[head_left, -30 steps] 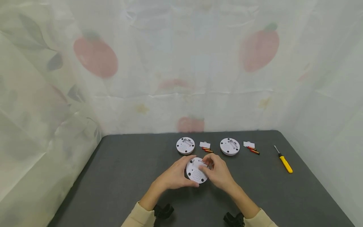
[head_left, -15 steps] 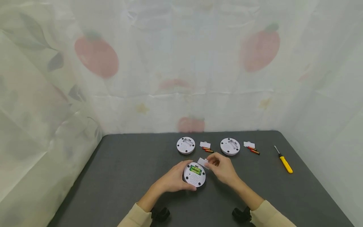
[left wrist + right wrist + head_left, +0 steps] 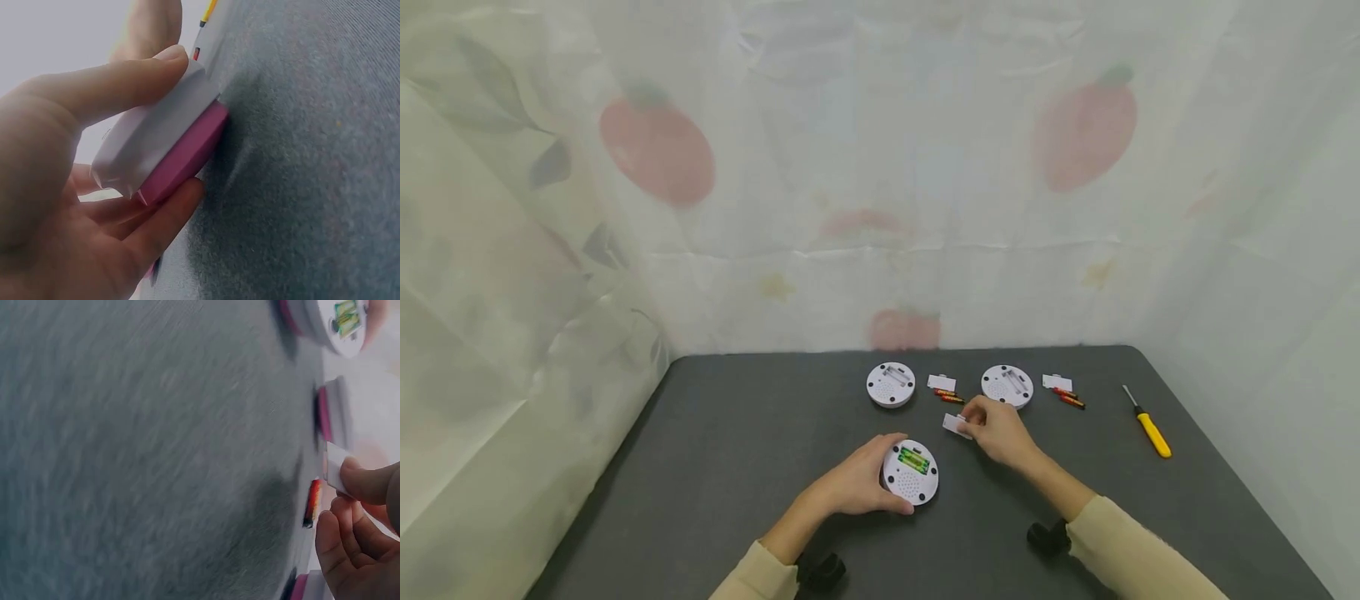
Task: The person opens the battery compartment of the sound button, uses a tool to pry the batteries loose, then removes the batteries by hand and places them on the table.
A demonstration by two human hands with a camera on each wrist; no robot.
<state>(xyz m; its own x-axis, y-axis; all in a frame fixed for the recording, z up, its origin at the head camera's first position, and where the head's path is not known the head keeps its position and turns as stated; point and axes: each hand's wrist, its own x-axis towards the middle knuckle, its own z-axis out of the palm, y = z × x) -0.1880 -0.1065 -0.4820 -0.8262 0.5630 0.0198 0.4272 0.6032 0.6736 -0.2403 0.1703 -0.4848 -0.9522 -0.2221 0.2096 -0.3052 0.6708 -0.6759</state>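
My left hand grips a round white device by its side, with the thumb at the near rim and fingers at the far rim. Its speckled underside faces up, and green batteries lie in the uncovered compartment. In the left wrist view the device's pink lower part rests against my fingers, tilted close over the table. Away to the right, my right hand pinches a small white battery cover between thumb and fingers. The right wrist view also shows this cover at my thumb tip.
Two more white devices, one left and one right, stand at the back with uncovered compartments. Beside them lie white covers and red batteries. A yellow-handled screwdriver lies on the grey table at the right.
My right hand has lifted the battery cover off the device and carried it right, exposing the green batteries. My left hand has shifted the device slightly left and nearer to me.
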